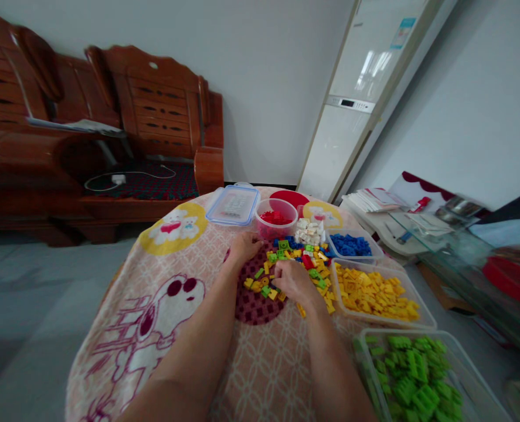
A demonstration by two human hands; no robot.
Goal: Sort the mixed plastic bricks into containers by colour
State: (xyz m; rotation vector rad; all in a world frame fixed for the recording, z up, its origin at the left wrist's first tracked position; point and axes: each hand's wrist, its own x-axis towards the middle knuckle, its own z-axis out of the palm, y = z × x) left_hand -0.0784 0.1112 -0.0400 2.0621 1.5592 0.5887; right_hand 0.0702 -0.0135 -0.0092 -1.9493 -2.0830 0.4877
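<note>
A mixed pile of toy building bricks [316, 274], mostly yellow with green, blue, red and white ones, lies on the tablecloth. My right hand [291, 278] is over the pile's left part with its fingers curled down and closed. Whatever its fingertips hold is hidden. At the pile's far left edge is my left hand [247, 246], fingers bent together, just in front of a round clear tub [277, 230] with red bricks [275, 217] inside. I cannot make out anything in those fingers. White bricks [309, 231] are heaped right of the tub.
Along the right stand clear containers of blue bricks [351, 245], yellow bricks [376, 293] and green bricks [418, 375]. A blue-rimmed lid [232, 205] lies behind my left hand. Beyond the table are a wooden bench [154, 105], a white cabinet unit [343, 135] and a glass table [457, 264].
</note>
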